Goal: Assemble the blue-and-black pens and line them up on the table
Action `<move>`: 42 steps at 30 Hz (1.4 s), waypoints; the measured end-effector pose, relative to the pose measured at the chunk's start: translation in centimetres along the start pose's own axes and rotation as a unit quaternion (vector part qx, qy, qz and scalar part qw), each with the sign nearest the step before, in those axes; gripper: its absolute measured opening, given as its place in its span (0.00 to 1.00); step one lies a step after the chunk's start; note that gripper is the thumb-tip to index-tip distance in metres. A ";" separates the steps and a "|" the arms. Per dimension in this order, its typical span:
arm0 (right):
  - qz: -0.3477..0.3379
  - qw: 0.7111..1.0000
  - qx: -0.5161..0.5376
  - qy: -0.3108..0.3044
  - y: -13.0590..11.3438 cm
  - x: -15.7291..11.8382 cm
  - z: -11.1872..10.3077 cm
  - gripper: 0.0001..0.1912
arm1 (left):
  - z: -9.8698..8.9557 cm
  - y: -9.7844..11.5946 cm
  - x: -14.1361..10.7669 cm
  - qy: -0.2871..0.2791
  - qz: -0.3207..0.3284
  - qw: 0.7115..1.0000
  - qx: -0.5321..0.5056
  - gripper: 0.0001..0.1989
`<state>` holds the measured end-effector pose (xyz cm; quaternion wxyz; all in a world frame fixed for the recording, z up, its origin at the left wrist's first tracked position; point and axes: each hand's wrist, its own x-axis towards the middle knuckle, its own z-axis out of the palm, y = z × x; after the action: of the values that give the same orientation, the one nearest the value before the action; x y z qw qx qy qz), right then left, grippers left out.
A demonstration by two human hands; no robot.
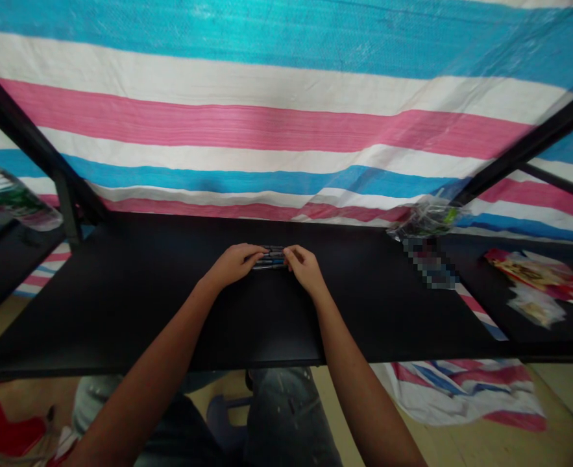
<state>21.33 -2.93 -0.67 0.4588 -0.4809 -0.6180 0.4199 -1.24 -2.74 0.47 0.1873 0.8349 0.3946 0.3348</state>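
Several slim, dark, pen-like sticks (pixel 274 259) lie side by side, pointing left to right, on the black table (pixel 135 292) near its middle. My left hand (pixel 237 263) is closed on their left ends, thumb and fingers together. At the right ends, my right hand (pixel 303 264) pinches them with bent fingers. The sticks show between my two hands, some with a bluish or silvery shine. Their ends are hidden under my fingers.
Crumpled clear plastic (pixel 425 219) and a blurred-out item (pixel 431 263) sit at the table's back right. A red packet (pixel 542 272) and a small clear bag (pixel 538 305) lie on the right table. A green-labelled bottle (pixel 18 198) is at left. Striped sheeting (pixel 267 126) hangs behind.
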 end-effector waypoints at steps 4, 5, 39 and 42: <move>-0.028 1.000 0.001 -0.005 0.2 0.0 -0.2 0.14 | -0.2 0.3 0.0 -0.020 -0.027 0.999 -0.006 0.14; -0.034 0.999 0.021 -0.008 0.3 0.0 -0.2 0.13 | -0.2 0.4 0.0 -0.025 -0.029 0.999 -0.003 0.14; -0.118 0.948 -0.290 -0.054 0.9 -0.3 1.0 0.08 | -0.8 -1.8 0.1 0.068 -0.046 0.996 0.023 0.12; -0.129 0.963 -0.235 0.009 0.3 -0.2 0.3 0.09 | -0.7 -1.2 0.0 0.047 -0.037 0.998 -0.005 0.10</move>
<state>21.13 -3.09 -1.05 0.3885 -0.4949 -0.7521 0.1962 -2.40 -1.93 0.29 0.1853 0.8020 0.4321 0.3684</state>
